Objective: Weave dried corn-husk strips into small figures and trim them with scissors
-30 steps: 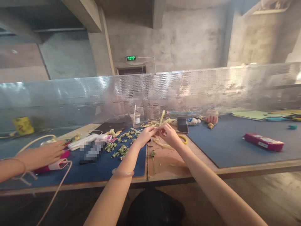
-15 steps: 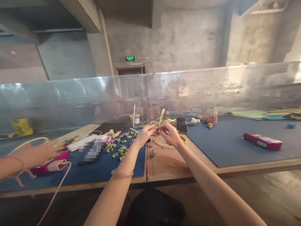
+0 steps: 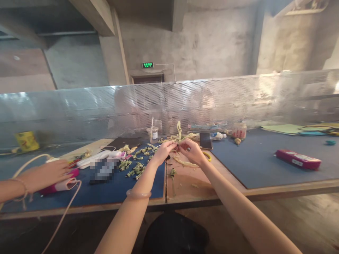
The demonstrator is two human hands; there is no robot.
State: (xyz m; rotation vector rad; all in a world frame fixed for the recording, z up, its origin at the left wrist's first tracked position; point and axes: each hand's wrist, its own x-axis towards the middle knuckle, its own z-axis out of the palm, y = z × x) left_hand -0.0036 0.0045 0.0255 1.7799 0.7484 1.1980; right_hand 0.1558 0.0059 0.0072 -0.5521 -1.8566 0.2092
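My left hand [image 3: 164, 151] and my right hand [image 3: 191, 150] meet above the table's middle, fingers pinched together on a pale yellow-green strip [image 3: 179, 131] that sticks up between them. Below them a similar strip [image 3: 185, 163] lies on the brown board [image 3: 185, 183]. Several small green woven pieces [image 3: 135, 168] are scattered on the blue mat [image 3: 111, 192] just left of my left hand. A clear bangle [image 3: 138, 193] sits on my left forearm.
Another person's hand [image 3: 47, 173] rests at the left on a pink object [image 3: 59, 185] with a cord [image 3: 63, 215]. A plastic cup [image 3: 153, 134], a phone [image 3: 206, 140], a bottle [image 3: 218, 135], a red box [image 3: 298, 159] and a perforated metal screen [image 3: 238, 102] stand around.
The strip in my hands has shifted slightly left and curled at its top. The other person's hand at the left has slid a little along the pink object.
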